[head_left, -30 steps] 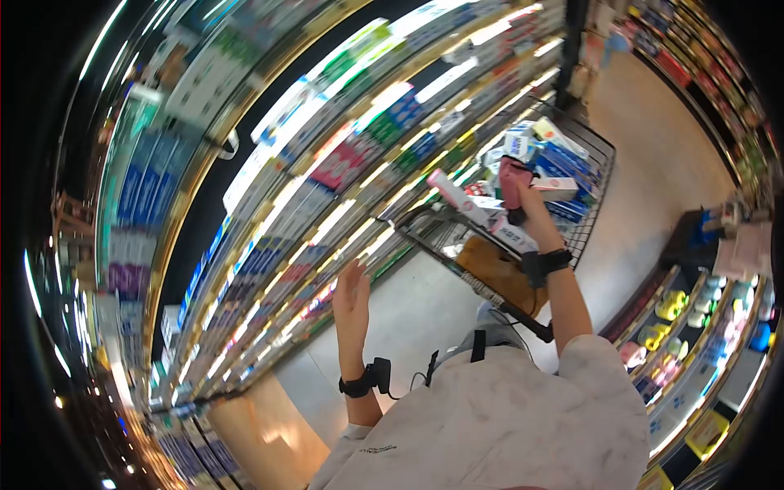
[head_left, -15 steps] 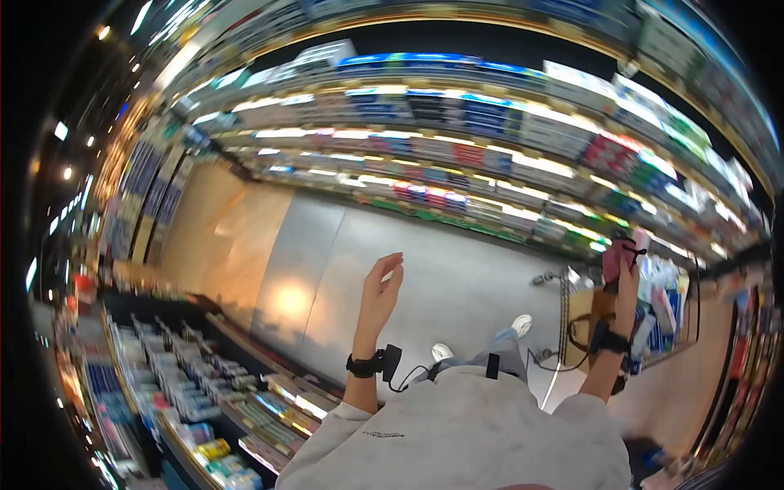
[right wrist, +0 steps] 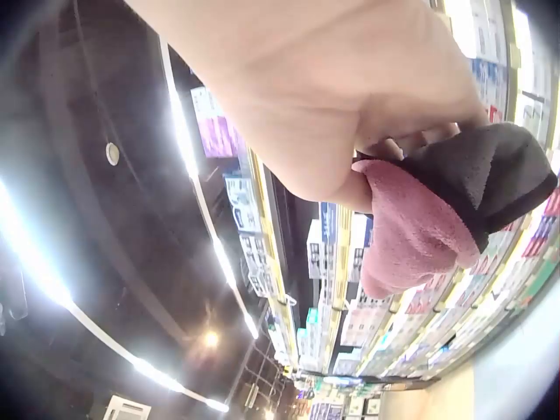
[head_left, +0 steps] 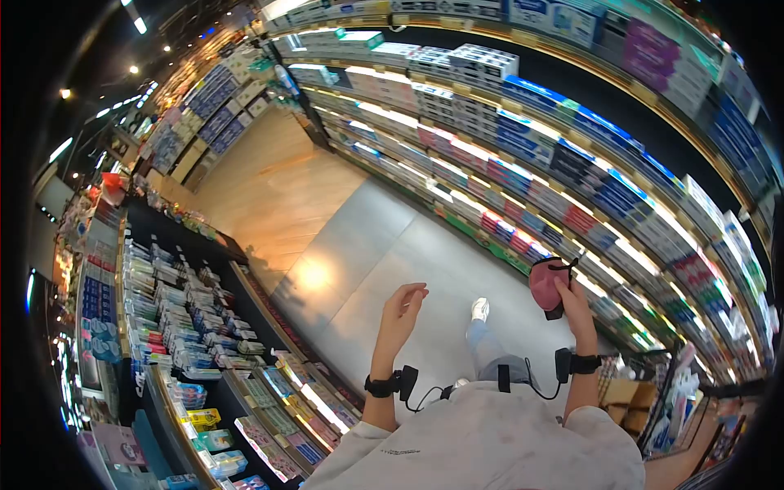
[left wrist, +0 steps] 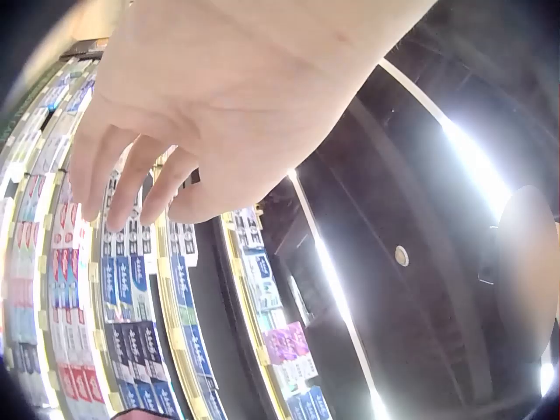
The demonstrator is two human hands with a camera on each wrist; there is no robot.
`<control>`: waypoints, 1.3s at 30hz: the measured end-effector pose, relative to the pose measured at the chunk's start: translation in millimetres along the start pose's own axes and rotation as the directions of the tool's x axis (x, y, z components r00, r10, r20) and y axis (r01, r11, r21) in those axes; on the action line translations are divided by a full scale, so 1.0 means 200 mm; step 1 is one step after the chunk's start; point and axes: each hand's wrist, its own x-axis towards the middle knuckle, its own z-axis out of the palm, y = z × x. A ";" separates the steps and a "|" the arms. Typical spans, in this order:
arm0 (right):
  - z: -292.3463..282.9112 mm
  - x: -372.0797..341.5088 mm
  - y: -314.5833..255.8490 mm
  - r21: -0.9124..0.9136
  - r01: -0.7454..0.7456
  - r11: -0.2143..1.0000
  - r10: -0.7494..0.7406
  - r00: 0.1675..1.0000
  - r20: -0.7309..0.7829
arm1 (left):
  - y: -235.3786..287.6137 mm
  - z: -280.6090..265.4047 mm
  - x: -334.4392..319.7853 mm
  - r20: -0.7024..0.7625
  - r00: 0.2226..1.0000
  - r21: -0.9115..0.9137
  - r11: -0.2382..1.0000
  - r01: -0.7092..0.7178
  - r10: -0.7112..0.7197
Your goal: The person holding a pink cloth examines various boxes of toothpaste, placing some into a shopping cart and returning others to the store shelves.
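Observation:
My right hand [head_left: 578, 310] holds a pink cloth [head_left: 545, 286] with dark edging, out in front of the lit shelves. In the right wrist view its fuzzy pink side and a dark grey part [right wrist: 486, 175] show, bunched at the thumb and fingers. My left hand [head_left: 400, 314] is raised over the aisle with nothing in it. Its fingers bend slightly and loosely, as the left wrist view also shows, with shelves of boxes behind them.
Long lit shelves [head_left: 523, 139] of boxed goods run along the right side. A rack [head_left: 188, 310] of hanging packets stands on the left, above trays of small goods. A loaded shopping cart [head_left: 660, 400] is at the lower right. Pale floor [head_left: 359, 237] stretches between.
The view has swung left along the aisle, so the cart has shifted to the lower right. My right hand, with the cloth, has moved away from over the cart. The left hand stays empty.

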 end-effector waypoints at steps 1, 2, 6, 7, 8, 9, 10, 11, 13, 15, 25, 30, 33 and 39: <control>0.10 0.06 -0.08 0.080 0.021 0.997 -0.022 1.000 0.021 | -0.02 -0.04 0.08 -0.024 1.000 0.023 1.000 -0.006 0.006; 0.19 0.15 -0.13 0.163 0.038 0.986 -0.045 0.998 0.039 | -0.02 -0.08 0.17 -0.047 0.999 0.048 0.999 -0.011 0.013; 0.40 0.65 -0.11 0.224 0.010 0.974 -0.047 0.986 0.157 | 0.04 -0.21 0.60 -0.143 0.989 0.098 0.995 -0.034 0.048; 0.45 0.76 -0.16 0.226 0.032 0.974 -0.070 0.984 0.161 | 0.05 -0.25 0.74 -0.167 0.983 0.112 0.992 -0.056 0.074; 0.50 0.85 -0.19 0.230 0.048 0.972 -0.086 0.983 0.161 | 0.05 -0.29 0.86 -0.184 0.978 0.128 0.989 -0.073 0.096; 0.54 0.92 -0.25 0.236 0.055 0.970 -0.094 0.983 0.157 | 0.12 -0.32 0.98 -0.200 0.970 0.151 0.983 -0.106 0.136; 0.56 0.93 -0.42 0.204 0.083 0.975 -0.118 0.979 0.166 | 0.21 -0.33 1.11 -0.210 0.962 0.168 0.976 -0.142 0.176; 0.58 0.98 -0.51 0.235 0.072 0.969 -0.113 0.979 0.168 | 0.29 -0.34 1.25 -0.219 0.951 0.176 0.967 -0.184 0.221; 0.60 1.10 -0.63 0.288 0.056 0.956 -0.107 0.981 0.164 | 0.38 -0.36 1.52 -0.245 0.923 0.208 0.946 -0.249 0.297; 0.60 1.20 -0.73 0.264 0.062 0.963 -0.107 0.981 0.161 | 0.45 -0.40 1.76 -0.263 0.897 0.222 0.927 -0.303 0.356; 0.71 1.49 -0.89 0.325 0.019 0.946 -0.046 0.996 0.076 | 0.43 -0.85 3.31 -0.331 0.744 0.399 0.801 -0.447 0.580; 0.96 1.52 -1.02 0.348 0.013 0.937 0.036 0.990 -0.135 | 0.46 -0.99 4.11 -0.235 0.595 0.636 0.585 -0.503 0.768; 1.21 1.57 -1.11 0.430 0.072 0.900 0.041 0.968 -0.248 | 0.50 -1.00 4.45 -0.205 0.463 0.753 0.441 -0.487 0.862; 1.60 1.71 -1.24 0.286 -0.005 0.958 0.097 0.946 -0.309 | 0.49 -1.04 4.71 -0.127 0.616 0.712 0.504 -0.489 0.777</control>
